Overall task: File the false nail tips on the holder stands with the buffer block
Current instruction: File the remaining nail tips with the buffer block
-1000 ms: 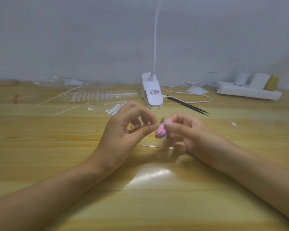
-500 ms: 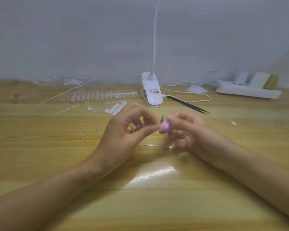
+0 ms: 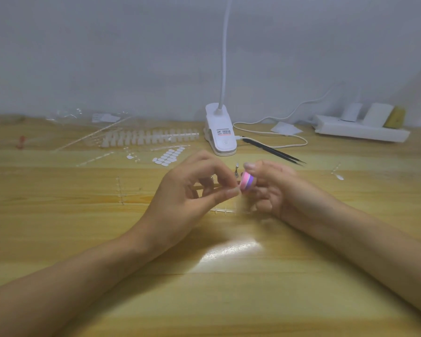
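Observation:
My right hand grips a small pink and purple buffer block between thumb and fingers at the middle of the wooden table. My left hand pinches something small between thumb and forefinger, right against the block; the nail tip itself is too small to make out. A small metal holder stand stands upright just behind the two hands. A clear plastic strip lies on the table under my hands.
A white clip lamp stands at the back with its cable. Black tweezers lie to its right, a white power strip at far right. Rows of false nail tips, white adhesive tabs and clear strips lie at back left.
My right hand has shifted slightly with the buffer block, rubbing it against what my left hand pinches. My left hand has stayed nearly still.

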`<state>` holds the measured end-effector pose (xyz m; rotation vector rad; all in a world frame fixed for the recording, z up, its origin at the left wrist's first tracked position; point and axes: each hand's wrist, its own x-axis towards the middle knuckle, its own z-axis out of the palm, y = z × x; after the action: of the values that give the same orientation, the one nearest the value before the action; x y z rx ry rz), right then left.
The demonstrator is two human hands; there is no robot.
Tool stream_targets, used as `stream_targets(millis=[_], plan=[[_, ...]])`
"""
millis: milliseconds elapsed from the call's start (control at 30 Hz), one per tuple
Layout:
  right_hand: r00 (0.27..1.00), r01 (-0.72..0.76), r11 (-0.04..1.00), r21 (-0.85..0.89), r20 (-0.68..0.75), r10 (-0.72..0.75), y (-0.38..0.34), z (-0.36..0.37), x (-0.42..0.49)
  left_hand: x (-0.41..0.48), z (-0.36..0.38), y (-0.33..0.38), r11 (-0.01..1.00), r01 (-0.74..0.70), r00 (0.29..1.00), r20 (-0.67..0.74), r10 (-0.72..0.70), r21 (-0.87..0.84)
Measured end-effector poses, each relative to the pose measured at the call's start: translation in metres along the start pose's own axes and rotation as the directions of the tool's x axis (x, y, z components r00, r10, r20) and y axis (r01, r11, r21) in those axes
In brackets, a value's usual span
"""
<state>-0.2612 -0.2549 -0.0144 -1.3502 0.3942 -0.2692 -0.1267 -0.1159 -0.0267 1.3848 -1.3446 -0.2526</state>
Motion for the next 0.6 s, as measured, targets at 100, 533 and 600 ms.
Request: stream_targets(millis=[100, 533, 600], plan=[[0.996, 0.006, 0.998, -0.059, 0.092, -0.001, -0.0005, 0.0007, -0.0018, 0.0013, -0.0022, -0.0020, 0.999, 0.045, 0.997, -0.060, -0.044, 0.007], [0.995, 0.047, 0.994, -0.094, 0.091, -0.039, 0.0010, -0.0011, -0.0013, 0.0009, -0.0023, 0.0022, 0.997, 0.055, 0.996, -0.069, -0.059, -0.061], [0.988, 0.070, 0.981, -0.179, 0.146, -0.044, 0.0026, 0.0013, -0.0039, 0.0014, -0.0029, 0.0026, 0.996, 0.068, 0.995, -0.071, -0.073, -0.060]])
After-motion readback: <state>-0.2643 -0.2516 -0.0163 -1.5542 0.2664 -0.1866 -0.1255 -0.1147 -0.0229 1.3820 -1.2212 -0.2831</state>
